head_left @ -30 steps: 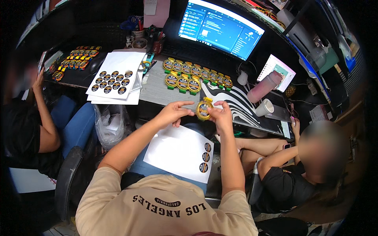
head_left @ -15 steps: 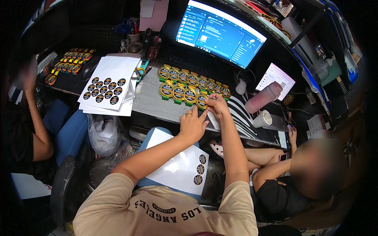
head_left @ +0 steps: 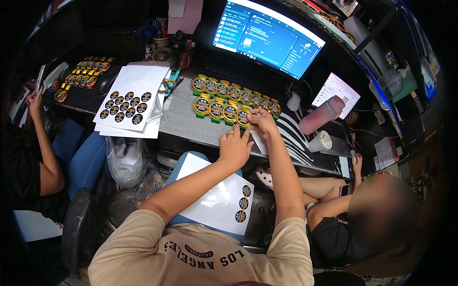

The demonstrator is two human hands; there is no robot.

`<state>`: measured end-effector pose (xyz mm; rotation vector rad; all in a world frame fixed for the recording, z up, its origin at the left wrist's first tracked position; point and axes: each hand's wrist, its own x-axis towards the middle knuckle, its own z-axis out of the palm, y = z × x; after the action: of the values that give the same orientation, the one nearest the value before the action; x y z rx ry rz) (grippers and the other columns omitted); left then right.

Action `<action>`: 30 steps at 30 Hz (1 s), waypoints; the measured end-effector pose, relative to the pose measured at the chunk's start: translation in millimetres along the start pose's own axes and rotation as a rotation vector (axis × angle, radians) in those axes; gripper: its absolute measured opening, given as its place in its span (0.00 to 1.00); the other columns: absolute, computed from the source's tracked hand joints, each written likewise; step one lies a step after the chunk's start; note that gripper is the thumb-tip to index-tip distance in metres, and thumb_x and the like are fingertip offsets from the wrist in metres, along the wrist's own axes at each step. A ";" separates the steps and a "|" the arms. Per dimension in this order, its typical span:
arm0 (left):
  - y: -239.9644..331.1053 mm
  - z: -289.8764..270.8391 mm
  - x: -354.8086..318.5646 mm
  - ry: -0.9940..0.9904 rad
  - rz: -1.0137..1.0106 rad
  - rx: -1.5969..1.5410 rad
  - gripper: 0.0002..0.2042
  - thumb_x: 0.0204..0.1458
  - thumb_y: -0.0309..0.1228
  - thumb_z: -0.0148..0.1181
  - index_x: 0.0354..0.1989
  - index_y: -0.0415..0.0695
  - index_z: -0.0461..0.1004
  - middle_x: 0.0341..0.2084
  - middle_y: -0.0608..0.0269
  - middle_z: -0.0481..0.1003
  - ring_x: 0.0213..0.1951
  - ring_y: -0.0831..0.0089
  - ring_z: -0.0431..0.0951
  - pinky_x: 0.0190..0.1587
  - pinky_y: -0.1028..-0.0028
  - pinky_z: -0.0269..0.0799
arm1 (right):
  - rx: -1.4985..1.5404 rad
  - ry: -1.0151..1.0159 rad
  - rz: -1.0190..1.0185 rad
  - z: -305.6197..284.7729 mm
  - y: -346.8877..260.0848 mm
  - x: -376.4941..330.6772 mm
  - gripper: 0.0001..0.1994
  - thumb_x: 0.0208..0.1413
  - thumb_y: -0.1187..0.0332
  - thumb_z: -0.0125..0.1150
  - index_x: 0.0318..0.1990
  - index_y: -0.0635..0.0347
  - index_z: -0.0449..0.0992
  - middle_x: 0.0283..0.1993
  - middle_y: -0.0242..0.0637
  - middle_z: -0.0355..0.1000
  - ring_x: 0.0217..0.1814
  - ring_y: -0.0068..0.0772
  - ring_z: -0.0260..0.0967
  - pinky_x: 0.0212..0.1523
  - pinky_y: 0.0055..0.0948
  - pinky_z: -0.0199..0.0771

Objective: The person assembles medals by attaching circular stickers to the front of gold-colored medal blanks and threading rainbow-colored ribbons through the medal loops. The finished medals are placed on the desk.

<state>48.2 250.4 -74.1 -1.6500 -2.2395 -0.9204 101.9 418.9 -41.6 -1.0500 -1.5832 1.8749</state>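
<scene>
Two rows of gold medals with black round faces and green ribbons lie on the grey desk. My right hand point(head_left: 263, 125) is at the right end of the front row, its thumb and fingers closed at the right edge of the last medal point(head_left: 243, 118). Just below that medal, my left hand point(head_left: 235, 148) lies at the desk's front edge with its fingers apart, fingertips close to the medal's lower rim. On my lap rests a white sticker sheet point(head_left: 210, 193) with three round black stickers at its right side.
A stack of white paper point(head_left: 129, 81) with round stickers lies left of the medals. A monitor point(head_left: 267, 38) stands behind. Right are a pink bottle point(head_left: 322, 116) and white cup point(head_left: 320, 142). More medals point(head_left: 86, 76) lie far left. People sit on both sides.
My right fingers have drawn back a little over the last medal, so more of its face shows. My left hand has hardly moved.
</scene>
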 end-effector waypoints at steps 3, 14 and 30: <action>0.5 0.5 0.8 0.001 -0.011 -0.002 0.24 0.53 0.45 0.58 0.58 0.50 0.71 0.51 0.46 0.68 0.45 0.54 0.72 0.41 0.60 0.66 | -0.050 0.016 0.004 0.6 -0.9 0.4 0.15 0.52 0.78 0.64 0.46 0.64 0.68 0.35 0.39 0.75 0.32 0.28 0.74 0.30 0.25 0.75; -2.5 7.3 -2.1 0.013 -0.008 -0.019 0.23 0.53 0.44 0.58 0.56 0.49 0.73 0.53 0.42 0.67 0.46 0.52 0.71 0.46 0.59 0.66 | -0.260 0.146 -0.148 10.6 3.0 -2.8 0.16 0.48 0.73 0.71 0.41 0.63 0.70 0.30 0.34 0.74 0.23 0.22 0.70 0.20 0.20 0.71; -64.2 -61.3 -87.1 -0.099 0.058 -0.152 0.24 0.52 0.38 0.59 0.58 0.49 0.68 0.56 0.49 0.65 0.54 0.52 0.66 0.54 0.55 0.61 | -0.349 0.499 -0.698 -18.2 51.8 -83.4 0.09 0.54 0.67 0.65 0.35 0.63 0.75 0.26 0.28 0.69 0.25 0.16 0.61 0.27 0.20 0.62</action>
<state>8.2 134.3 -93.4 -1.8540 -2.2200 -1.0395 172.5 354.8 -71.4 -0.8461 -1.6910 0.8251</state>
